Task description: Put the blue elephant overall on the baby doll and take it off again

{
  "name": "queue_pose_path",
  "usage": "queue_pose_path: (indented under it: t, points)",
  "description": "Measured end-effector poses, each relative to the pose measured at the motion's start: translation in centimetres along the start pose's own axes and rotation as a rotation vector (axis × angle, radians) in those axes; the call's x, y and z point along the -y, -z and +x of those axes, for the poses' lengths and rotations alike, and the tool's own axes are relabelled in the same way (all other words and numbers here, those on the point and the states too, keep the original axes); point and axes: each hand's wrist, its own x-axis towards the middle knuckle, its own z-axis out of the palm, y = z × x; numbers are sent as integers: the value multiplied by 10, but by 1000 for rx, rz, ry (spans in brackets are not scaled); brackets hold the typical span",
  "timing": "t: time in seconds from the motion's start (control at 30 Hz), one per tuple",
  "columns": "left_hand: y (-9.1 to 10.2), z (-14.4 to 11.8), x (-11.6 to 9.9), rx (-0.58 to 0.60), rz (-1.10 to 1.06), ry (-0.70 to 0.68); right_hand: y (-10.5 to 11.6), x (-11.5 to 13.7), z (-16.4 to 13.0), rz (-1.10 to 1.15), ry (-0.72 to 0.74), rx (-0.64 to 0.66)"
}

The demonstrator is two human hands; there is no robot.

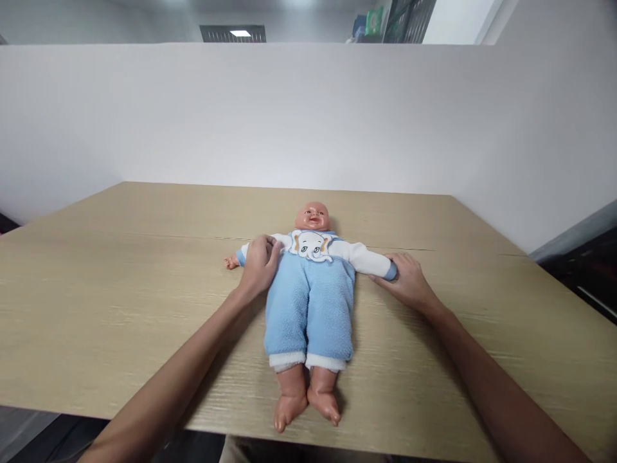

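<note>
A baby doll (308, 308) lies on its back on the wooden table, head away from me and bare feet near the front edge. It wears a fluffy light-blue and white outfit with an elephant patch (312, 247) on the chest. My left hand (261, 262) is closed around the doll's sleeve on the left side, near the upper arm. The doll's small hand (231, 262) pokes out beyond it. On the other side, my right hand (407, 280) grips the blue cuff (391, 271) of the outstretched sleeve, covering the doll's hand there.
The wooden table (144, 289) reaches back to a low white partition (289, 116). A white wall (554, 128) rises on the right, with a dark object (583, 270) beside the table's right edge. Beyond the partition are a dark vent-like panel (212, 34) and a green package (373, 22).
</note>
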Motion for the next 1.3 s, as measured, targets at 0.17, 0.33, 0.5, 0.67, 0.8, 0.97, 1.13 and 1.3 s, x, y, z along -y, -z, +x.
queue_pose_path:
  t: [0.17, 0.33, 0.5, 0.67, 0.8, 0.97, 1.13, 1.3]
  points:
    - [-19, 27, -75, 192, -10, -332, 15, 28, 4, 303, -153, -97]
    - [-74, 51, -114, 471, 144, -580, 13, 63, 5, 684, -342, -170]
    - [-98, 61, -108, 507, 221, -567, 2, 82, 6, 1082, -410, -144]
    - [-95, 62, -95, 398, 30, -418, -14, 73, -4, 960, -365, -69]
    - [-90, 61, -87, 319, -306, -307, -26, 75, -13, 692, -225, 72]
    - [-80, 60, -70, 220, -702, -55, -27, 108, -4, 638, -91, 212]
    - [-66, 61, -53, 36, -996, 148, -31, 146, 23, 934, -265, 184]
    - [-55, 64, -39, -87, -1241, 240, -59, 178, 59, 1247, -436, 65]
